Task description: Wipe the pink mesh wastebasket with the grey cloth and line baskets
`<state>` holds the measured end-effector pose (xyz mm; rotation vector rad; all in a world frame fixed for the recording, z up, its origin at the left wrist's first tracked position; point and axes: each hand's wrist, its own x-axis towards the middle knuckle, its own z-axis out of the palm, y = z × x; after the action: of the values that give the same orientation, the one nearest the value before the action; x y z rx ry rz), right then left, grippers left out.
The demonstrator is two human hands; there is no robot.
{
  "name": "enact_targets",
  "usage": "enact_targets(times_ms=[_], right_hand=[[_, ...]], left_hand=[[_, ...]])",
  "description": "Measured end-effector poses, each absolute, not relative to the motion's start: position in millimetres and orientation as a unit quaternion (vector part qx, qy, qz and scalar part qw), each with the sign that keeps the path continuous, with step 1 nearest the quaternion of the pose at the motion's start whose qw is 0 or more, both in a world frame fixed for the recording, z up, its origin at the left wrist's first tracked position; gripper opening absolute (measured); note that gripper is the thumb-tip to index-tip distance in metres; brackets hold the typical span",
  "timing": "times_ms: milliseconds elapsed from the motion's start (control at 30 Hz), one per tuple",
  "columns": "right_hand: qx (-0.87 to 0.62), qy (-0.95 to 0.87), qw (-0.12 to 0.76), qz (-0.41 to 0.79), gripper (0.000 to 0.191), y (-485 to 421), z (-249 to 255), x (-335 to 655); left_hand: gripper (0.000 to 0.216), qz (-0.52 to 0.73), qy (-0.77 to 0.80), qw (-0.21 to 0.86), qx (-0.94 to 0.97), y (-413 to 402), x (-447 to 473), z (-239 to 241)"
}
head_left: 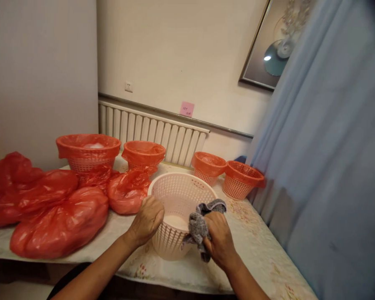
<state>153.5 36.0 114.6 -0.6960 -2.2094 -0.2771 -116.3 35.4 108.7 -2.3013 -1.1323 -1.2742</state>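
At the far left we are seeing a heap of puffed-up red plastic bags (50,212) lying on the counter (262,250), which is wearing a pale floral cloth. Behind the heap, a wide perforated basket lined with a red bag (88,152) is standing upright. Just to its right a smaller red-lined basket (143,155) is standing too, with a knotted red bag bundle (128,192) lying in front of it.

Moving on towards the middle, we are closing our left hand (148,221) over the near-left rim of a pale pink perforated plastic basket (181,196), fingers curling over the edge and gripping it. This basket is standing upright near the front edge of the counter, touching the red bundle on its left side. It is carrying no liner.

With our right hand (220,239) we are clenching a grey woolly cloth (200,225) and pressing it against the near-right rim of the same basket. Part of the cloth is draping over the rim and part is hanging down the outer wall.

Further right and further back, two small orange perforated baskets are sitting side by side and touching. The left one (208,166) is lined in red, and the right one (242,179) is leaning a little.

Behind everything a white ribbed radiator (153,133) is running along the wall, with a pink sticky note (186,108) above it. At the far right a light blue curtain (331,166) is hanging beside the counter.
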Motion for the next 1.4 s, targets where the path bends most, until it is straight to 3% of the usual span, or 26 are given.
enact_targets(times_ms=[133,233,600,800,1000,1133,1400], right_hand=[[-0.374,-0.841,0.366,-0.135,0.010,2,116,104],[-0.411,-0.823,0.360,-0.155,0.018,-7,116,85],[-0.224,-0.879,0.392,-0.154,0.022,48,112,173],[-0.268,-0.869,0.392,-0.139,0.037,67,105,202],[-0.346,-0.827,0.419,-0.143,0.020,20,106,138],[-0.391,-0.811,0.407,-0.155,0.024,-3,111,101],[-0.280,-0.865,0.390,-0.144,0.025,40,107,172]], left_hand=[[0.032,-0.445,-0.403,0.121,-0.791,26,-95,108],[0.031,-0.476,-0.400,0.090,-0.778,19,-78,105],[0.031,-0.437,-0.399,0.137,-0.794,31,-79,108],[0.033,-0.430,-0.379,0.117,-0.811,46,-102,109],[0.032,-0.417,-0.433,0.120,-0.790,42,-101,114],[0.028,-0.412,-0.414,0.135,-0.800,24,-72,108],[0.031,-0.421,-0.398,0.148,-0.802,29,-67,111]])
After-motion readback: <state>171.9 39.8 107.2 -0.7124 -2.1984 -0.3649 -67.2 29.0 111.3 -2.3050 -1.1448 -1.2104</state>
